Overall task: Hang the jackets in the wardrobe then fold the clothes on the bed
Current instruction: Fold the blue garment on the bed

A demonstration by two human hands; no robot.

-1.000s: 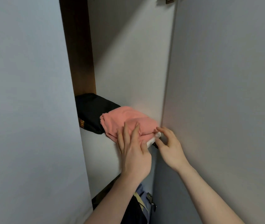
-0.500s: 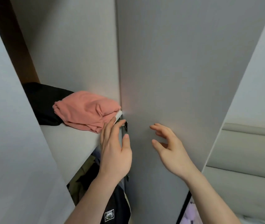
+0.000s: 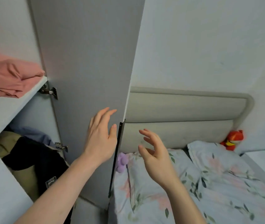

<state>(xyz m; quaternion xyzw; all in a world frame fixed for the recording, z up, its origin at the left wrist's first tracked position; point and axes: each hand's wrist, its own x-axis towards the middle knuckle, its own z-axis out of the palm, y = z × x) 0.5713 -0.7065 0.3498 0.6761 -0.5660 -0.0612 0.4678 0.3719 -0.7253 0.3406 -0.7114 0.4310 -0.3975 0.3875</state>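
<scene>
Jackets [image 3: 31, 160] hang dark and tan in the lower wardrobe bay; folded pink garment [image 3: 7, 75] sits on the shelf [image 3: 7, 107] above, so storage looks done. I read my left hand [image 3: 101, 138] flat, fingers straight, at the open door [image 3: 86, 78], possibly touching its edge. Right hand [image 3: 154, 152] hovers loose and empty over the floral bedding [image 3: 209, 183].
</scene>
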